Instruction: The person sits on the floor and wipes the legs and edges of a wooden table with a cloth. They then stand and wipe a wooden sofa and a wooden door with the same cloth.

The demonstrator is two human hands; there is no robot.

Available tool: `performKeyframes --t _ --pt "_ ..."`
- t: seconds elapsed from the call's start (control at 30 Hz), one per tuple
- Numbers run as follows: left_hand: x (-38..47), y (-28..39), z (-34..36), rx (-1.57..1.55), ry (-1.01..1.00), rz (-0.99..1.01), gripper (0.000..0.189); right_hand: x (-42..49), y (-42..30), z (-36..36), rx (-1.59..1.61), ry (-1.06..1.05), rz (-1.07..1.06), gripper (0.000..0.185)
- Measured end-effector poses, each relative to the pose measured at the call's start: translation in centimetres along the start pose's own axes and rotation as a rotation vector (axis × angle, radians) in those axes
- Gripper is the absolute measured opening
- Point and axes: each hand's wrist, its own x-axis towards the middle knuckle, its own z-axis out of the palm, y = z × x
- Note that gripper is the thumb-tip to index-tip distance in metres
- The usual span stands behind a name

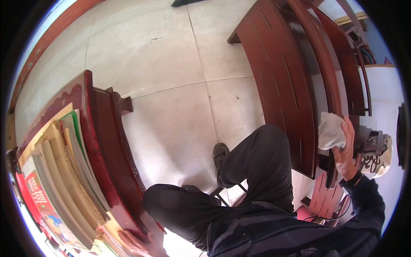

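Observation:
My right hand (pixel 348 157) holds a crumpled pale grey cloth (pixel 331 131) against the rounded rail of a dark reddish-brown wooden piece of furniture (pixel 279 74) with grooved panels. A dark band is round that wrist. At the lower left, my left hand (pixel 141 244) lies at the edge of a dark red wooden table (pixel 109 141), its fingers beside a row of books (pixel 64 180). Nothing shows in that hand, and its lower part is dim. Among the books is one with a red and white cover (pixel 37 192).
My knees, in black trousers (pixel 266 154), are between the two pieces of furniture. Below them is a pale tiled floor (pixel 173 128). A patterned cloth item (pixel 375 160) is beyond my right hand. A thin black cable (pixel 327 219) hangs near my right sleeve.

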Motion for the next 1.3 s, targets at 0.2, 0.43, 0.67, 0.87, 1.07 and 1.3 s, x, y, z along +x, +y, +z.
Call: performKeyframes --t 0.2,0.43,0.67,0.87,1.07,1.3 --pt "-0.4 0.2 -1.3 -0.020 -0.119 -0.037 0.077 0.5 -0.5 -2.0 -0.071 -0.079 -0.077 0.063" --pt "8.8 4.7 -8.9 0.196 -0.684 0.132 0.077 0.2 -0.2 -2.9 -0.022 -0.119 -0.039 0.073" --pt "11.8 1.8 -13.7 0.035 -1.305 0.144 0.060 1.0 -2.9 -4.1 -0.123 -0.042 0.044 0.054" --pt "13.6 2.1 -18.4 -0.845 -1.106 -0.010 0.035 -2.2 -4.5 -4.8 0.078 -0.281 0.146 0.024" --pt "23.3 0.6 -26.0 -0.804 -1.048 0.055 0.031 -11.6 -4.9 -6.8 0.529 -0.515 0.399 0.058" --pt "24.0 -0.8 -25.4 -0.712 -1.197 -0.081 0.029 -14.4 -4.8 -9.9 0.538 -0.556 0.683 0.064"
